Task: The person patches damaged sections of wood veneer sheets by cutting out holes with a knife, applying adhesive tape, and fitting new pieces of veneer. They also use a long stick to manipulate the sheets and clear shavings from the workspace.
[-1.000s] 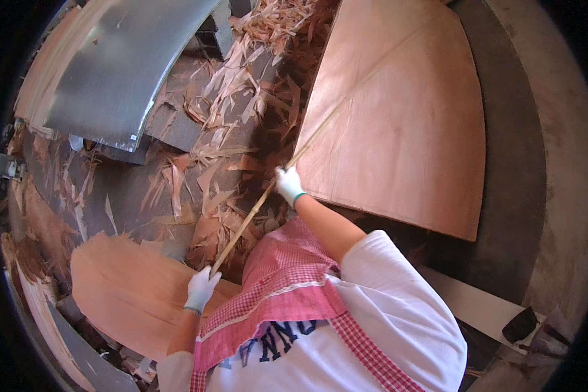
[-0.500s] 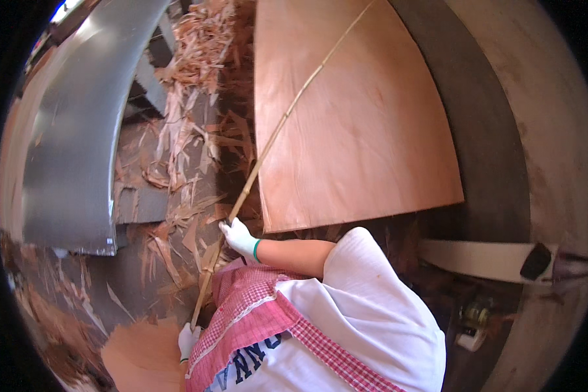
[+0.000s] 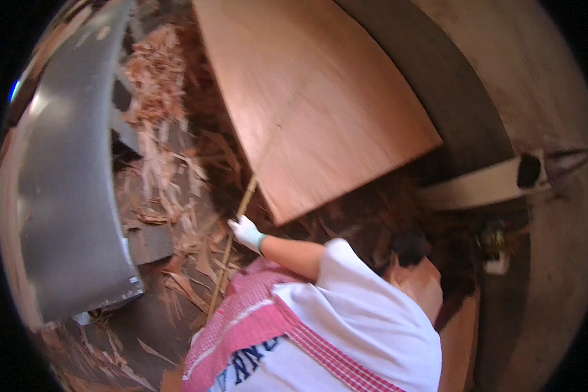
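My right hand point(image 3: 246, 233), in a white glove with a green cuff, is closed around a long thin bamboo pole point(image 3: 248, 193). The pole slants up and away across a large sheet of reddish wood veneer point(image 3: 330, 104), its far end blurred against the sheet. I cannot tell whether it touches the sheet. Its lower part runs down behind my pink checked apron point(image 3: 242, 310). My left hand is almost wholly hidden at the apron's left edge, and its fingers do not show.
A grey smooth panel point(image 3: 72, 183) stands on the left. Torn veneer scraps point(image 3: 155, 75) lie heaped between it and the sheet. A pale beam point(image 3: 480, 183) with a black piece point(image 3: 529, 171) juts in at the right. More veneer point(image 3: 417, 285) lies by my right side.
The view has turned, so the veneer sheet sits tilted and further left. The left hand, seen gripping the pole's lower end before, has slipped behind the apron. The right hand keeps its hold.
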Demonstrator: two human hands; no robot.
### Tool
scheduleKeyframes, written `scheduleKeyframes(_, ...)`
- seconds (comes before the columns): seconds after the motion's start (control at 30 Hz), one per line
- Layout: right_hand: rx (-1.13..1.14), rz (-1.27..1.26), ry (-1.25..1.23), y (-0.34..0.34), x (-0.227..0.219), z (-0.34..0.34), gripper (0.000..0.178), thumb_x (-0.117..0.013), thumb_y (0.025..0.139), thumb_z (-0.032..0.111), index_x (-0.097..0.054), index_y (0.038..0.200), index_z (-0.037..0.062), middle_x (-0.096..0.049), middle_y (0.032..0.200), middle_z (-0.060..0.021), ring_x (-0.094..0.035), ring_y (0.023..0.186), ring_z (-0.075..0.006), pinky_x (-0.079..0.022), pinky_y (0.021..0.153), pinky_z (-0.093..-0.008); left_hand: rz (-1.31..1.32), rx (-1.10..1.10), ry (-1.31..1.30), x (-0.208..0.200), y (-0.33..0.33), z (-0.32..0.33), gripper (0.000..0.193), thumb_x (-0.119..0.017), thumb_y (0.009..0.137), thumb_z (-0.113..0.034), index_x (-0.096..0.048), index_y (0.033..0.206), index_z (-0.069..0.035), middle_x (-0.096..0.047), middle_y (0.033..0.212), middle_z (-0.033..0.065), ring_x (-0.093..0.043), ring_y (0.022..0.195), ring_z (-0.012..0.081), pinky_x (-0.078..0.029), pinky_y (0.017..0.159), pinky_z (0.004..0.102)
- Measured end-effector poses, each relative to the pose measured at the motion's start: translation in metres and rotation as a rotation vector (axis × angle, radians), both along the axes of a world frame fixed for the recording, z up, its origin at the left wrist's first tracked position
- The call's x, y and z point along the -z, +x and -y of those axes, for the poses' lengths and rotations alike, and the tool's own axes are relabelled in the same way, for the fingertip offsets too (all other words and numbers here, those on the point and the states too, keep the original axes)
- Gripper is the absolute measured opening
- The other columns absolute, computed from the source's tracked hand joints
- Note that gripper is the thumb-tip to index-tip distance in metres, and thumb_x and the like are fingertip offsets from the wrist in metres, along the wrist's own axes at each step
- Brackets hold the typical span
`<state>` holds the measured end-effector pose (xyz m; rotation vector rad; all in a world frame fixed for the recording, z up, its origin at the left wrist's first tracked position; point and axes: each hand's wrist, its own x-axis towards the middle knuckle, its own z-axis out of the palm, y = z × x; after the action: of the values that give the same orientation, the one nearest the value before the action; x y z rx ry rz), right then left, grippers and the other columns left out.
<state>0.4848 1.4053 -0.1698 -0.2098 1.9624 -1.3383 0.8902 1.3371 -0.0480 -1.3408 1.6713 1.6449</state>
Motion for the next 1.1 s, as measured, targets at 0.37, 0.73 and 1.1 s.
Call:
scheduleKeyframes(0.37, -0.113, 0.162, -0.221, -0.024, -0.192, 0.092, 0.031, -0.05, 0.1, 0.035, -0.058, 0.11, 0.0071, -0.065, 0.09, -0.0034, -0.053, 0.056, -0.0106, -0.045, 0.052, -0.0258, -0.381, 0.05, -0.59, -0.057, -0.114, 0.055, 0.04, -0.06, 0.091, -0.037, -0.061, 0.101, 0.001, -0.064, 0.081, 0.0265, -0.063, 0.079, 0.0444, -0.048, 0.067, 0.0484)
scheduleKeyframes(0.73, 0.431, 0.306, -0.025, -0.161, -0.053, -0.01, 0.026, -0.051, 0.095, 0.035, -0.058, 0.094, 0.0099, -0.058, 0.074, -0.0035, -0.053, 0.056, -0.0169, -0.042, 0.048, -0.0312, -0.339, -0.21, -0.265, -0.049, -0.256, 0.205, 0.025, -0.063, 0.091, -0.028, -0.058, 0.095, -0.004, -0.053, 0.061, 0.0024, -0.05, 0.044, 0.0126, -0.039, 0.036, 0.0296)
scheduleKeyframes(1.1, 0.645, 0.157, -0.006, -0.287, -0.021, -0.034, 0.024, -0.052, 0.095, 0.031, -0.056, 0.092, 0.0082, -0.059, 0.075, -0.0037, -0.055, 0.058, -0.0163, -0.046, 0.05, -0.032, -0.324, -0.102, -0.608, -0.025, -0.317, 0.252, 0.025, -0.062, 0.088, -0.024, -0.057, 0.083, 0.001, -0.055, 0.064, 0.0077, -0.053, 0.059, 0.0167, -0.043, 0.055, 0.0361)
